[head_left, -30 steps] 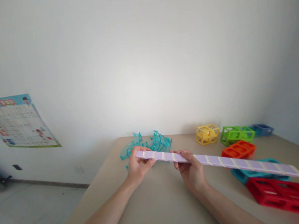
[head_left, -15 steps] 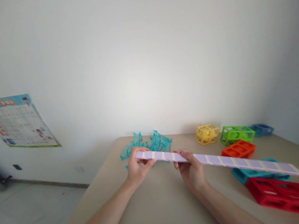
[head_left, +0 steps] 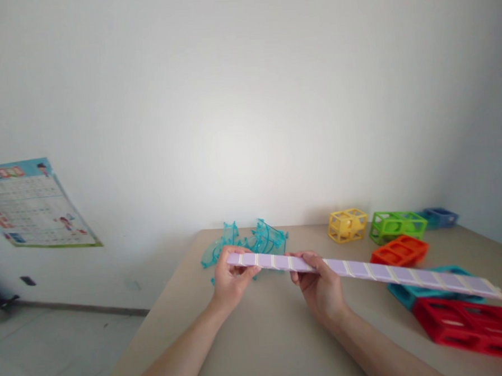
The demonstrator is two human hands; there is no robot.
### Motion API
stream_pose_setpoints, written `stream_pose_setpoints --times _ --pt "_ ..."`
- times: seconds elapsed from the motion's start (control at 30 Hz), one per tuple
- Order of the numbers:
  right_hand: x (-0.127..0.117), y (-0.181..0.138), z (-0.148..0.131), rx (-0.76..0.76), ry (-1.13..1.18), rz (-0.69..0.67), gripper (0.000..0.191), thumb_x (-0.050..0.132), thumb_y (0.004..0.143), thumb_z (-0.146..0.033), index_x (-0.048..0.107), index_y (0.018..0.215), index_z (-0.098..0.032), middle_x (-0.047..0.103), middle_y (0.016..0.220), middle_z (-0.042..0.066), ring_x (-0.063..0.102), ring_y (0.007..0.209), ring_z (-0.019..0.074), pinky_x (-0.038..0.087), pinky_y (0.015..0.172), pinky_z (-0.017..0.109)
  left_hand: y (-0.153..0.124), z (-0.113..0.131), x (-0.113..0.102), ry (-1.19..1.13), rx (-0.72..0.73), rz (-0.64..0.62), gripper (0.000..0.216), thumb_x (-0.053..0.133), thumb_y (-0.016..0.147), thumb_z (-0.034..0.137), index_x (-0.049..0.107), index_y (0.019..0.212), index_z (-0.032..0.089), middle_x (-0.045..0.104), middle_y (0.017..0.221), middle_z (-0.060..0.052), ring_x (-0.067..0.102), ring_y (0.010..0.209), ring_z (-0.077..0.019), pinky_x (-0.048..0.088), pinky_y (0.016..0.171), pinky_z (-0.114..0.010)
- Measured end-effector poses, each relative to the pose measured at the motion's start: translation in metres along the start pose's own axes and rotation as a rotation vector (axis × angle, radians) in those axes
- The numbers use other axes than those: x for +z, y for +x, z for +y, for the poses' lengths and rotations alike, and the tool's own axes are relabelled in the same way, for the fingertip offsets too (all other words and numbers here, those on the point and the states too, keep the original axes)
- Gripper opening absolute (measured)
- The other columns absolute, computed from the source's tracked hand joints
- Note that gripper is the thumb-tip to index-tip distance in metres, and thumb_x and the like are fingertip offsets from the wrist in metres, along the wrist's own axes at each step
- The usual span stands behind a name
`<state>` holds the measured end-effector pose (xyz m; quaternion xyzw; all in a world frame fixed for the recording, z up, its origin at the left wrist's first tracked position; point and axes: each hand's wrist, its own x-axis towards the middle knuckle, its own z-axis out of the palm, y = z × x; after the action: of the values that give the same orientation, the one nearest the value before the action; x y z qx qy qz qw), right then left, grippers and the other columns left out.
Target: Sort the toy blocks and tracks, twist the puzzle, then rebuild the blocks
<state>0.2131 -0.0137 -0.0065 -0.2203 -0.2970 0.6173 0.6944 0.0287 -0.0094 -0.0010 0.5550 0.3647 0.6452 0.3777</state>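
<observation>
A long, narrow purple strip (head_left: 381, 271) with pale crosswise bands is held up above the table, its right end slightly lower than its left. My left hand (head_left: 230, 279) pinches it at the left end between thumb and fingers. Further along, my right hand (head_left: 321, 285) grips the strip with the thumb on top and fingers beneath. Behind my hands lie translucent teal curved pieces (head_left: 267, 237), partly covered by the left hand and the strip. The strip's right part passes in front of a teal open-frame block (head_left: 402, 295), hiding some of it.
Open-frame blocks stand on the right of the beige table (head_left: 259, 344): yellow (head_left: 347, 226), green (head_left: 398, 226), orange (head_left: 401, 251), blue (head_left: 441, 217) and, nearest, a long red one (head_left: 472, 325). A white wall rises behind, with a poster (head_left: 37, 205) at left.
The strip's right end has dipped slightly and shifted a little left. Both hands keep their hold in nearly the same places. The blocks have not moved.
</observation>
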Motion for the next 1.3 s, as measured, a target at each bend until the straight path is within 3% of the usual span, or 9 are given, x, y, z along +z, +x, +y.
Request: stream_pose_setpoints --times 0.27,0.57,0.7,0.8,0.87,1.0,1.07,1.17,1.3 --pt "0.002 -0.001 0.0 0.017 0.021 -0.02 0.014 0.063 0.073 -0.025 0.07 0.071 -0.013 0.069 0.072 0.007 0.052 0.047 0.0116 0.043 0.042 0.023 0.003 0.001 0.003 -0.054 -0.01 0.037 0.044 0.081 0.058 0.025 0.047 0.086 0.02 0.064 0.082 0.002 0.049 0.042 -0.0049 0.038 0.035 -0.017" --pt "-0.001 0.005 -0.005 -0.023 0.064 -0.014 0.021 0.067 0.069 -0.03 0.072 0.08 -0.013 0.059 0.056 0.002 0.052 0.049 0.013 0.041 0.039 0.022 0.017 -0.003 -0.009 -0.082 0.116 0.197 0.039 0.076 0.065 0.023 0.046 0.09 0.021 0.064 0.08 0.003 0.047 0.036 -0.0023 0.035 0.034 -0.016" --pt "-0.002 0.007 -0.015 -0.061 -0.002 0.02 0.021 0.071 0.069 -0.029 0.07 0.081 -0.011 0.06 0.06 0.001 0.053 0.049 0.0116 0.042 0.037 0.02 0.016 -0.003 -0.008 -0.111 0.092 0.228 0.054 0.075 0.069 0.026 0.044 0.113 0.024 0.059 0.069 0.007 0.046 0.035 -0.0031 0.035 0.035 -0.015" --pt "0.003 0.015 -0.028 -0.103 -0.068 0.027 0.02 0.07 0.072 -0.029 0.067 0.08 -0.011 0.062 0.062 0.003 0.056 0.05 0.0131 0.044 0.037 0.021 0.012 -0.001 -0.003 -0.135 0.049 0.201 0.074 0.07 0.076 0.03 0.026 0.136 0.03 0.06 0.074 0.006 0.047 0.035 -0.0037 0.036 0.035 -0.016" --pt "0.012 0.031 -0.036 -0.104 -0.087 0.072 0.017 0.068 0.075 -0.027 0.064 0.077 -0.011 0.062 0.06 0.002 0.056 0.049 0.0131 0.044 0.037 0.021 0.009 -0.001 -0.001 -0.159 0.031 0.162 0.073 0.064 0.081 0.032 0.02 0.139 0.032 0.061 0.079 0.004 0.045 0.036 -0.0036 0.035 0.034 -0.016" --pt "0.042 0.087 -0.034 0.025 -0.113 0.174 0.016 0.06 0.084 -0.02 0.06 0.071 -0.01 0.06 0.061 0.003 0.057 0.051 0.0115 0.048 0.045 0.021 0.004 -0.006 -0.002 -0.139 0.021 0.037 0.057 0.062 0.082 0.033 0.031 0.13 0.028 0.054 0.069 0.008 0.038 0.034 -0.0024 0.029 0.033 -0.015" --pt "0.056 0.118 -0.024 0.116 -0.119 0.206 0.015 0.057 0.088 -0.021 0.061 0.081 -0.008 0.063 0.072 0.005 0.06 0.06 0.0126 0.052 0.053 0.023 0.003 -0.011 -0.003 -0.101 -0.004 -0.039 0.046 0.062 0.081 0.034 0.039 0.121 0.025 0.051 0.066 0.009 0.034 0.034 -0.0016 0.026 0.033 -0.014" --pt "0.07 0.156 -0.005 0.223 -0.109 0.266 0.026 0.056 0.091 -0.03 0.057 0.111 -0.014 0.061 0.107 0.007 0.062 0.087 0.0175 0.054 0.074 0.035 0.003 -0.018 -0.006 -0.039 -0.029 -0.132 0.033 0.061 0.082 0.035 0.046 0.107 0.021 0.047 0.062 0.009 0.033 0.036 -0.0018 0.023 0.034 -0.014" --pt "0.073 0.187 0.014 0.314 -0.081 0.328 0.033 0.056 0.091 -0.032 0.054 0.119 -0.016 0.057 0.119 0.009 0.059 0.099 0.0215 0.052 0.083 0.042 0.004 -0.023 -0.008 0.007 -0.03 -0.141 0.025 0.058 0.083 0.035 0.05 0.102 0.02 0.043 0.06 0.008 0.031 0.038 -0.0024 0.022 0.036 -0.014"
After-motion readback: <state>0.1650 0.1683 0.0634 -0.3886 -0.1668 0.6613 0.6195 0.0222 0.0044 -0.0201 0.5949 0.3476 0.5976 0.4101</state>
